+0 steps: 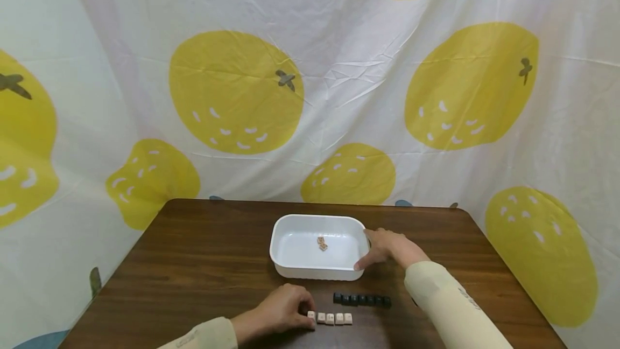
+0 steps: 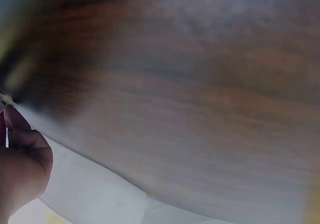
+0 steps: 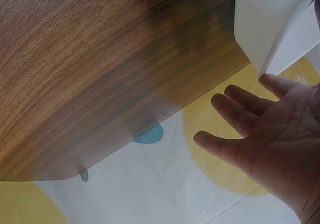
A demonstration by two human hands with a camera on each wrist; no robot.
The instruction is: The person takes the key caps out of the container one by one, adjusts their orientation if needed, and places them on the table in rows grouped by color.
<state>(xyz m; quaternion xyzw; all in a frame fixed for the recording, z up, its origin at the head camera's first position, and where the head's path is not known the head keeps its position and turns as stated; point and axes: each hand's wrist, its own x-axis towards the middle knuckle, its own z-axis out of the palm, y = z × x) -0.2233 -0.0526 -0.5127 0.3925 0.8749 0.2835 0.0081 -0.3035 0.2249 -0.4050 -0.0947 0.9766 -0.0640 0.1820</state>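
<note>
Keycaps: the beige row (image 1: 330, 318) sits right at your left hand (image 1: 281, 311), whose curled fingers pinch the end one. Looks light, hard and slick, so squeeze its sides. Your right hand (image 1: 387, 248), fingers spread, steadies the white tub (image 1: 286, 230).

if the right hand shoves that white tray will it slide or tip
The white tray will probably slide: it is wide, shallow and flat on the smooth wooden table. It looks light, holding only two small tan pieces. The right hand touches its low rim, so tipping seems unlikely.
</note>
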